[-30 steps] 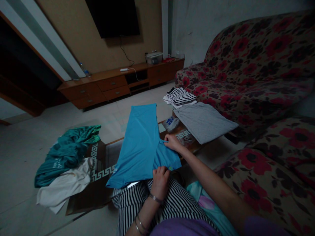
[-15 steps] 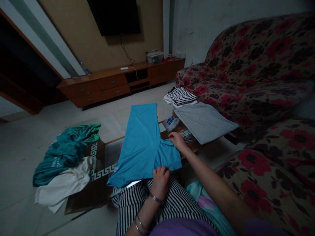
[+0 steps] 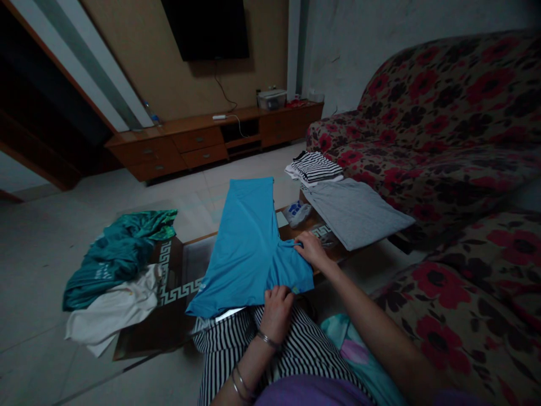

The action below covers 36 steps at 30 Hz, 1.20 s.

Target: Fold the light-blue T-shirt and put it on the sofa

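Open passage over tabletop [image 3: 180,269] left of blue garment [image 3: 247,242]; plastic bag [image 3: 297,213] (crumpled) obstructs gap rightward.

Shirt [image 3: 245,237] on table [image 3: 156,332] (sofa [image 3: 448,84] at right); cabinet [image 3: 196,145] beyond.

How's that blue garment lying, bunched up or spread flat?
Spread flat: the blue garment lies across the table, lightly creased, its outline clear.

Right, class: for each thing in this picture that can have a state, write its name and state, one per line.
Blue top: spread out, lightly creased
Left hand: fingers curled at the blue top's near edge
Right hand: fingers closed on the blue top's edge
Grey cloth: laid flat
Striped top: folded
Green cloth: crumpled
White cloth: crumpled
Plastic bag: crumpled
TV: screen dark
Drawers: shut
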{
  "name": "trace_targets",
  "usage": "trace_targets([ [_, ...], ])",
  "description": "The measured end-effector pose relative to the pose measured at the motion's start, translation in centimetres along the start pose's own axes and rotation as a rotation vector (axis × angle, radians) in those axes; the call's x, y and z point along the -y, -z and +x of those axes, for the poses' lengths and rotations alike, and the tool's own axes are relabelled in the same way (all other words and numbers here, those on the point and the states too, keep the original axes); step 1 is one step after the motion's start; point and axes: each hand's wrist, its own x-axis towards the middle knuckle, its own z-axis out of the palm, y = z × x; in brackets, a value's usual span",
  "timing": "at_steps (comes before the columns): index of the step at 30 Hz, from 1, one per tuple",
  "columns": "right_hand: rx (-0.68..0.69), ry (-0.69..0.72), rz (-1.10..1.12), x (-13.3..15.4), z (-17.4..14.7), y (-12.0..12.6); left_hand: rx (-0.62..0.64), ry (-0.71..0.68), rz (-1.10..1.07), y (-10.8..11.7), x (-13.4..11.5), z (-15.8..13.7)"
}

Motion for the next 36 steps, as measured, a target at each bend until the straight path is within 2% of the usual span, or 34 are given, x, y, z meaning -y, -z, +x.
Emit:
trace_targets([
  [3,0.003,-0.140,0.039,-0.2,0.9,-0.6,-0.002,0.004,-0.016,0.1,0.0,0.0],
  [6,0.016,-0.216,0.005,-0.2,1.5,-1.1,-0.005,-0.032,-0.068,0.2,-0.3,-0.1],
  [10,-0.051,-0.230,-0.095,0.4,1.2,-1.3,-0.030,-0.130,-0.169,0.7,-0.8,-1.5],
  [13,-0.156,-0.196,-0.102,0.5,-0.4,-1.0,-0.163,-0.115,-0.179,1.8,0.3,-3.9],
  [15,-0.222,-0.172,-0.051,0.2,-2.6,-0.5,-0.329,0.042,-0.128,3.1,2.4,-6.1],
  [17,-0.242,-0.171,0.018,-0.4,-5.6,-0.2,-0.505,0.320,-0.034,4.7,5.4,-8.4],
  [19,-0.186,-0.226,0.038,-0.9,-9.0,-0.1,-0.594,0.645,0.064,6.2,8.9,-10.2],
  [21,-0.076,-0.339,-0.002,-1.2,-12.0,-0.5,-0.550,0.914,0.091,7.4,11.9,-11.0],
  [23,0.038,-0.466,0.001,-1.1,-13.9,-1.4,-0.419,1.053,0.033,7.9,13.8,-10.8],
  [24,0.089,-0.521,0.072,-1.0,-14.4,-1.9,-0.355,1.077,-0.005,7.9,14.4,-10.5],
  [26,0.150,-0.638,0.398,-0.4,-14.8,-3.1,-0.276,1.070,-0.092,7.8,14.9,-9.9],
  [28,0.153,-0.758,0.858,0.2,-14.7,-4.3,-0.295,1.038,-0.211,7.5,15.0,-9.8],
  [30,0.108,-0.844,1.223,0.7,-14.5,-5.1,-0.379,1.018,-0.388,7.3,15.0,-10.3],
  [33,0.039,-0.892,1.436,1.1,-14.3,-5.4,-0.469,1.022,-0.652,7.4,15.0,-11.9],
  [36,0.006,-0.890,1.530,1.2,-14.3,-5.1,-0.457,1.024,-0.732,7.6,14.8,-13.1],
])
